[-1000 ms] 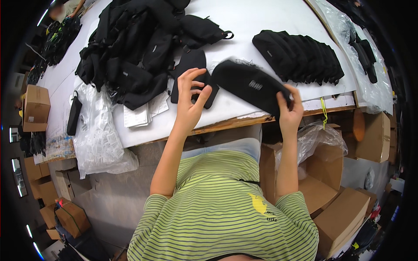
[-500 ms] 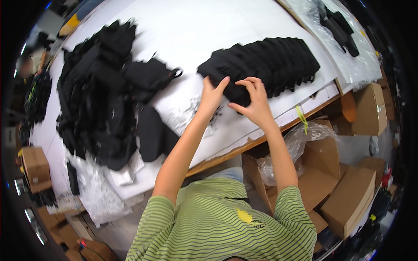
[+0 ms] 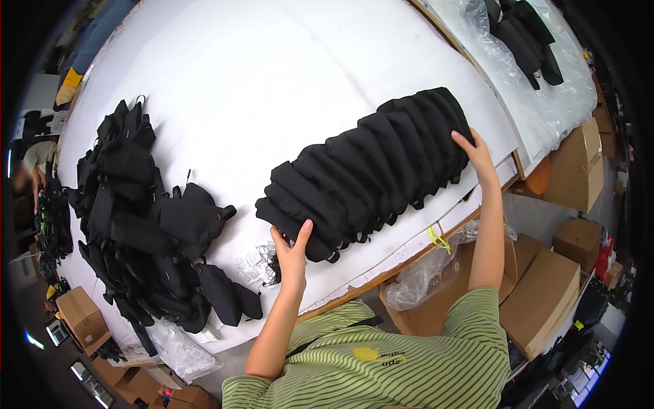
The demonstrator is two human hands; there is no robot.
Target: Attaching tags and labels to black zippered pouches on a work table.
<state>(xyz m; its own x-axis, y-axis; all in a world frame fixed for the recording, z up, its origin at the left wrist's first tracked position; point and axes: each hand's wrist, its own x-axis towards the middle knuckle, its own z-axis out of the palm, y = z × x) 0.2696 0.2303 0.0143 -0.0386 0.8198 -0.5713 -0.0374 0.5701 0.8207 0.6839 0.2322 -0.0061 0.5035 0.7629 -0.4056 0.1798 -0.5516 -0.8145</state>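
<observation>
A long row of overlapping black fabric bags (image 3: 368,163) lies slantwise on the white table, packed close like leaning slices. At its near left end my left hand (image 3: 291,255) grips the end bag, thumb and finger spread on its edge. The far right end sits against my right hand (image 3: 480,157), with the thumb over the top edge and the other fingers partly hidden. Between both hands the row is held together. To the left lies a loose heap of similar black bags (image 3: 136,232), some with loops and straps.
Small white tags (image 3: 253,264) lie beside my left hand. Clear plastic (image 3: 182,351) hangs at the table's near left edge. Open cardboard boxes (image 3: 538,300) stand below the right edge. More black items (image 3: 524,41) lie on plastic at upper right. Another person (image 3: 37,163) is far left.
My hands have moved apart, from close together at the row's left end to one at each end. My view has shifted, and the row appears lower and more tilted.
</observation>
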